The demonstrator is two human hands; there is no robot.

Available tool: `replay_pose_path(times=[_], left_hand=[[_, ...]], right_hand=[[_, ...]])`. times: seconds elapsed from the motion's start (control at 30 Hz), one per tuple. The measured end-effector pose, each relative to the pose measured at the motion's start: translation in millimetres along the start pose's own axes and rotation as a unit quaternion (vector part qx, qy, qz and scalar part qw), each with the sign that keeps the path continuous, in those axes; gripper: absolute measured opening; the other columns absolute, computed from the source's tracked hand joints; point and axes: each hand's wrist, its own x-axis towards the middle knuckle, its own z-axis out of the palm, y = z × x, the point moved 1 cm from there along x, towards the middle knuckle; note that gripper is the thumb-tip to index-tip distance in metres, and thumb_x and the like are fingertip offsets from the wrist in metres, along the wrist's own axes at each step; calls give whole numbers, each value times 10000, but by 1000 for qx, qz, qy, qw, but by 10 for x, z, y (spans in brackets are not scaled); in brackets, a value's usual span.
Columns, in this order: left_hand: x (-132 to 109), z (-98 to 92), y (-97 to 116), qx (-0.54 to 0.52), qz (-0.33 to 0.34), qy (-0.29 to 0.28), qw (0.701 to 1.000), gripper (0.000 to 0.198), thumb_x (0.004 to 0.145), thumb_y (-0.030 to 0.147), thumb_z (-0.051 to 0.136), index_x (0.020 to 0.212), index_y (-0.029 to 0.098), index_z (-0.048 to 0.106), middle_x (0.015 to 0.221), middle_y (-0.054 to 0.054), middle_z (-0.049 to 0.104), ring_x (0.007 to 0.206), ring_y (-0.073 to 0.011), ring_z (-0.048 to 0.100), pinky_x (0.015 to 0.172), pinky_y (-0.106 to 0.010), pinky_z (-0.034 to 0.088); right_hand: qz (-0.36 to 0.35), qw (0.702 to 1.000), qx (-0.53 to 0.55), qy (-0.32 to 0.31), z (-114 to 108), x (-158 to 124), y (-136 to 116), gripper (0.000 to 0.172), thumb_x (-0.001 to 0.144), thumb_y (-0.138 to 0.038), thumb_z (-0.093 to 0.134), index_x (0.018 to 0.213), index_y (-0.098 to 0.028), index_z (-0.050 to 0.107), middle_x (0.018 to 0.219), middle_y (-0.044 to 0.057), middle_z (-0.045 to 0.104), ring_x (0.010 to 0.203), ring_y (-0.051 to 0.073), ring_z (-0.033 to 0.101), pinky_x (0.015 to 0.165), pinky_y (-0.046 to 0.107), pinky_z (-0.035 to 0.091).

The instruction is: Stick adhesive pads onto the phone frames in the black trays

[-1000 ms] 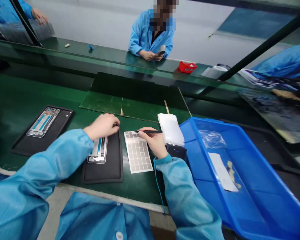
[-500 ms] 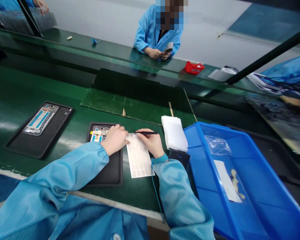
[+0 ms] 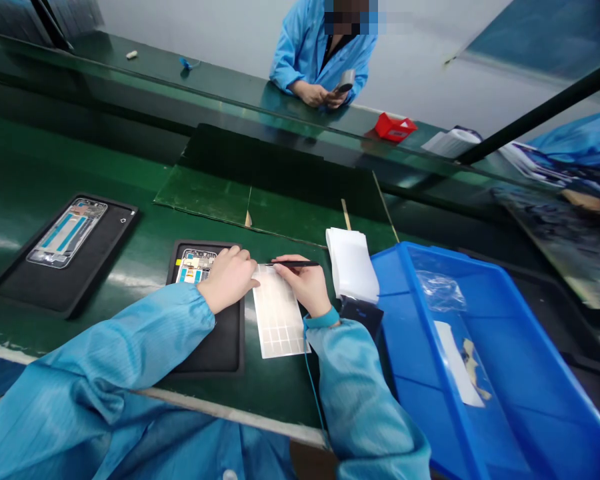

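My left hand (image 3: 230, 277) is closed at the top left corner of a pale label sheet (image 3: 280, 313), its fingertips pinching the edge. Beneath that hand and wrist lies a black tray (image 3: 213, 347) holding an opened phone body (image 3: 193, 263), partly covered by the hand. My right hand (image 3: 305, 283) grips a thin black tool (image 3: 297, 264), whose tip points left at the sheet's top edge. A blue wristband (image 3: 323, 319) with a cord circles my right wrist.
At the left is another black tray (image 3: 45, 290) with a phone frame (image 3: 67, 233). White sheets (image 3: 353, 267) lie beside a large blue bin (image 3: 405, 347) on the right. Across the bench, a person (image 3: 320, 60) in blue holds a grey object. A red box (image 3: 394, 127) stands nearby.
The camera view has shifted slightly, moving the left tray further left and the far person upward. Both hands keep nearly the same pose at the sheet.
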Motion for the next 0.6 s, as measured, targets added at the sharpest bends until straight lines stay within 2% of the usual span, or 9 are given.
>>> replay_pose_path(times=[0.27, 0.6], left_hand=[[-12, 0, 3, -1, 3, -1, 1000, 291, 833, 412, 723, 989, 166, 726, 979, -100, 663, 1011, -288, 539, 790, -382, 393], [0, -9, 4, -7, 2, -4, 1000, 281, 830, 409, 725, 960, 160, 726, 980, -106, 663, 1024, -292, 541, 795, -387, 393]], right_hand=[[13, 1000, -5, 0, -19, 15, 8, 292, 785, -431, 765, 934, -182, 731, 972, 94, 762, 876, 249, 720, 809, 383, 575], [18, 1000, 2, 1, -25, -8, 24, 286, 784, -429, 773, 939, -192, 733, 970, 91, 765, 897, 256, 724, 828, 397, 585]])
